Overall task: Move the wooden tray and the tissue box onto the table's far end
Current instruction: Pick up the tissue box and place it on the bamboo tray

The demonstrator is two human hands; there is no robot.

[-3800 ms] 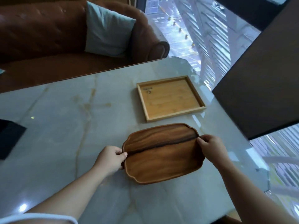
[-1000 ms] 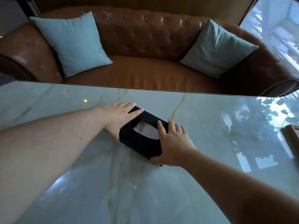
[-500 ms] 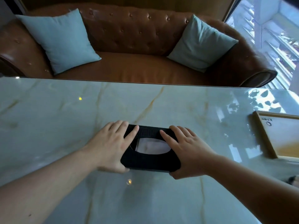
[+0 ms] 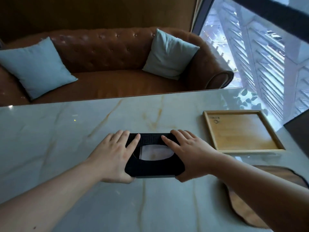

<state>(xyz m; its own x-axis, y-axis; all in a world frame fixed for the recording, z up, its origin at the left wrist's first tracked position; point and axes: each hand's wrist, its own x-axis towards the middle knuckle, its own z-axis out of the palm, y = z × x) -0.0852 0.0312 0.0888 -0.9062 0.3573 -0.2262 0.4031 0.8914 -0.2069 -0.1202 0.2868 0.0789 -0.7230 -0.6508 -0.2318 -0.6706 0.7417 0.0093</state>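
A black tissue box (image 4: 153, 168) with an oval opening showing white tissue sits at the middle of the marble table (image 4: 50, 139). My left hand (image 4: 113, 156) grips its left end and my right hand (image 4: 189, 153) grips its right end, fingers laid over the top. A dark wavy-edged wooden tray (image 4: 240, 206) lies at the right near edge, partly hidden under my right forearm. Beyond it rests a light rectangular wooden tray (image 4: 242, 131).
A brown leather sofa (image 4: 108, 64) with two pale blue cushions (image 4: 36, 67) stands behind the table's long edge. A window (image 4: 250, 47) is at the right, and a dark panel (image 4: 299, 134) juts in at the right edge.
Both hands have carried the tissue box to the right across the table. The view has swung right, so both wooden trays have come into sight.
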